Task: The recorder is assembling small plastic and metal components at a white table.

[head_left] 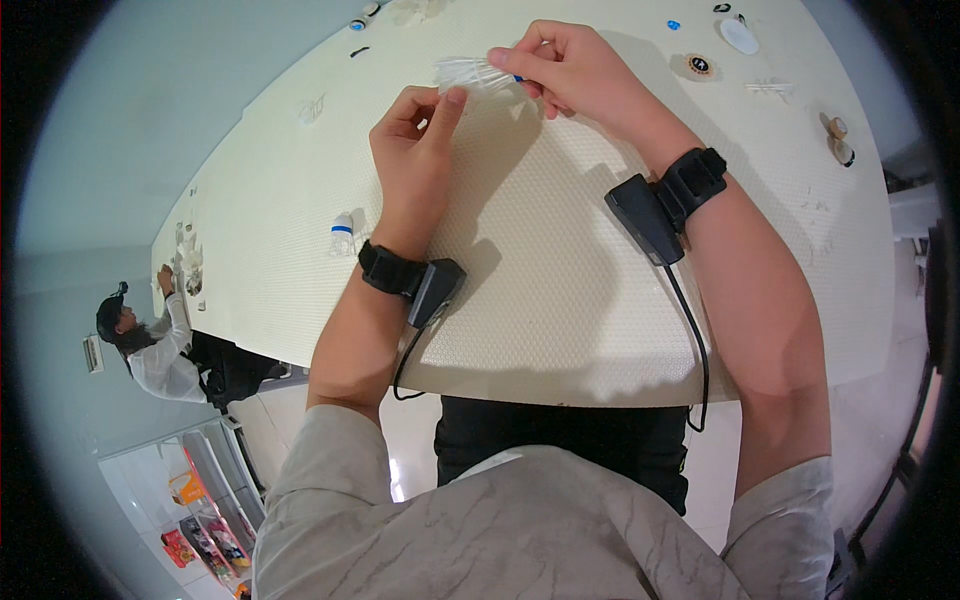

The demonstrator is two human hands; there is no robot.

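Observation:
Above the far middle of the table, both my hands hold a bundle of thin white sticks (478,73) that look like cotton swabs, with clear plastic about the left end. My left hand (418,140) pinches that end between thumb and fingers. My right hand (560,70) is closed on the other end, where a bit of blue shows by the fingertips. What the curled fingers cover is hidden. Nearer me, left of my left wrist, stands a small clear bottle (342,240) with a blue band and a white top.
Several white sticks (768,87) lie at the far right, near a round dark disc (699,66), a white oval piece (738,37) and a blue bit (673,25). Small round items (838,140) sit by the right edge. Another person (150,345) works at the table's left end.

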